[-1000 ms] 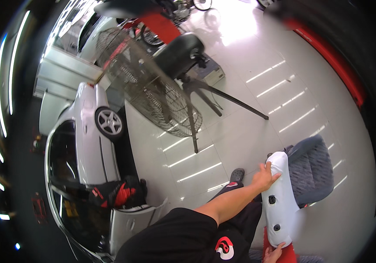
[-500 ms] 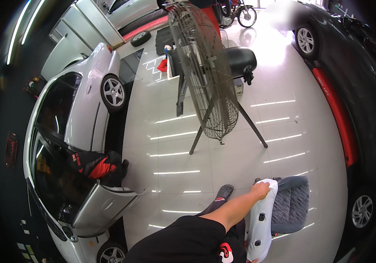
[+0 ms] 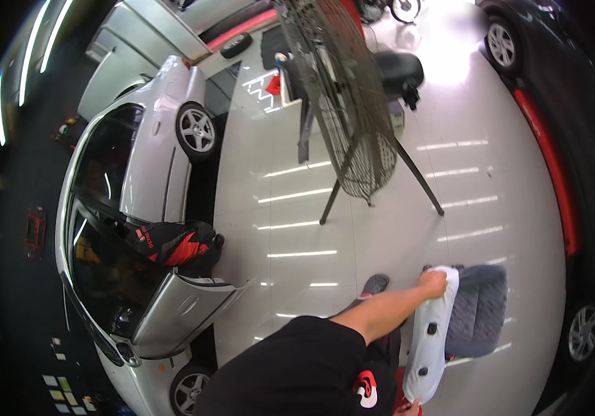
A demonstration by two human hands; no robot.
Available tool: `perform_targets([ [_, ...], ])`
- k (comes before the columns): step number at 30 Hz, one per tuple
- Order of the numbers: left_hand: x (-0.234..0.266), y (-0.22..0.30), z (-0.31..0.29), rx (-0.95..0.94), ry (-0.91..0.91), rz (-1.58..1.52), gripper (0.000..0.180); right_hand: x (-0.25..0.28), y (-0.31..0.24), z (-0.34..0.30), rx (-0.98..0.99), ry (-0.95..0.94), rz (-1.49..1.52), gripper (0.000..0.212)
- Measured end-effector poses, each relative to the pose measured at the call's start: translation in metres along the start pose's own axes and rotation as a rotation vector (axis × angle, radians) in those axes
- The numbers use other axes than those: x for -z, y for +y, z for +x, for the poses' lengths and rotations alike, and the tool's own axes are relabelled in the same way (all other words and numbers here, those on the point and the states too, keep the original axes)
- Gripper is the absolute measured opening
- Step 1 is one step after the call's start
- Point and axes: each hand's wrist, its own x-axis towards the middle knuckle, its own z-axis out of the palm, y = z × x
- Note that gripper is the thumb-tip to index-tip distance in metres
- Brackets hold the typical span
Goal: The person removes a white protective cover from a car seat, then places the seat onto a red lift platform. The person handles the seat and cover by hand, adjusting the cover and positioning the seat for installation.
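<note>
A car seat with a grey patterned cushion (image 3: 476, 312) stands on the floor at the lower right. Its backrest, in a smooth white cover (image 3: 428, 350) with two black headrest sockets, faces up toward me. My left hand (image 3: 433, 283) is closed over the far end of the white cover, the arm stretched across to the right. At the near end, by the lower edge of the picture, my right hand (image 3: 408, 409) pinches the cover's edge; only its fingers show.
A large black floor fan (image 3: 339, 104) on legs stands ahead. To the left is a silver car (image 3: 165, 132) with its door (image 3: 179, 315) open and a person (image 3: 179, 243) leaning inside. A dark car (image 3: 554, 90) lines the right, beside a red lift rail (image 3: 547, 166).
The whole view has shifted, so the surroundings sit further right and higher. Both hands stay at the ends of the white cover; more of the right hand's fingers shows.
</note>
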Motion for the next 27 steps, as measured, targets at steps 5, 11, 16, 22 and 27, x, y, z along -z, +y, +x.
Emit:
perform_targets([
  [5, 0.009, -0.021, 0.004, 0.026, -0.099, -0.048, 0.032, 0.002, -0.008, -0.041, 0.021, 0.013, 0.081, 0.049],
  [11, 0.049, 0.018, -0.015, 0.003, -0.208, 0.434, 0.077, -0.033, -0.037, -0.036, -0.42, 0.288, -0.075, 0.06],
  [16, 0.063, 0.029, -0.012, -0.048, -0.253, 0.308, 0.066, -0.047, -0.023, -0.044, -0.352, 0.302, 0.17, 0.056],
  [22, 0.052, 0.005, -0.006, 0.047, -0.27, -0.151, 0.047, -0.047, -0.017, -0.055, -0.145, 0.38, 0.234, 0.045],
  [27, 0.054, 0.01, -0.016, 0.169, -0.325, -0.474, 0.038, -0.042, -0.055, -0.077, -0.098, 0.329, -0.128, 0.035],
])
